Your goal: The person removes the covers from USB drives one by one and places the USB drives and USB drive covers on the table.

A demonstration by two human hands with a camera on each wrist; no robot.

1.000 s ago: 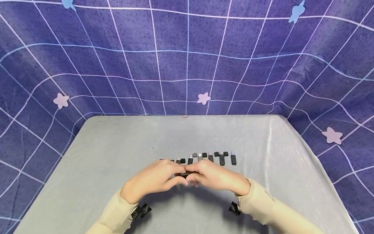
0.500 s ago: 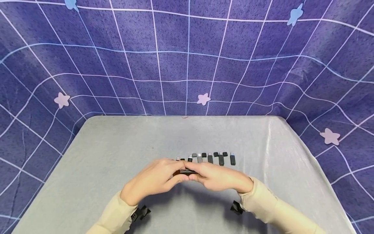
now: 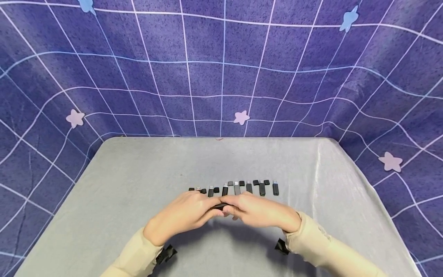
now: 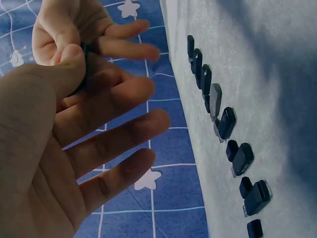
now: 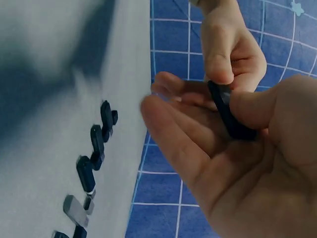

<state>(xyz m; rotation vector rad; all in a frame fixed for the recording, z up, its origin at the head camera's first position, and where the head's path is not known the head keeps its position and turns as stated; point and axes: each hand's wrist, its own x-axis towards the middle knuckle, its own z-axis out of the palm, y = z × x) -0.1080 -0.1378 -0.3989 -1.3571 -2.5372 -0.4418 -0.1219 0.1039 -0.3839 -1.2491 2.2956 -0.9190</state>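
Note:
In the head view my left hand [image 3: 188, 213] and right hand [image 3: 257, 209] meet over the near middle of the table, fingertips together. Between them is a black USB stick [image 3: 220, 206], held off the table. The right wrist view shows this USB stick [image 5: 227, 111] slanting, its lower part pinched under my right thumb and its upper end under my left thumb. In the left wrist view only a dark edge of it shows behind my left thumb; the other left fingers are spread apart. Whether its cap is on cannot be made out.
Beyond the hands lies a row of several USB sticks, including a grey one [image 3: 237, 187] and a black one [image 3: 275, 188] at the right end. Small caps, such as a black cap [image 3: 216, 190], lie beside them. A grey cloth [image 3: 138, 173] covers the table; a purple curtain [image 3: 207, 77] hangs behind.
Both hands stay together on the USB stick. Over the last half second they have dropped slightly in the head view, uncovering the left end of the row.

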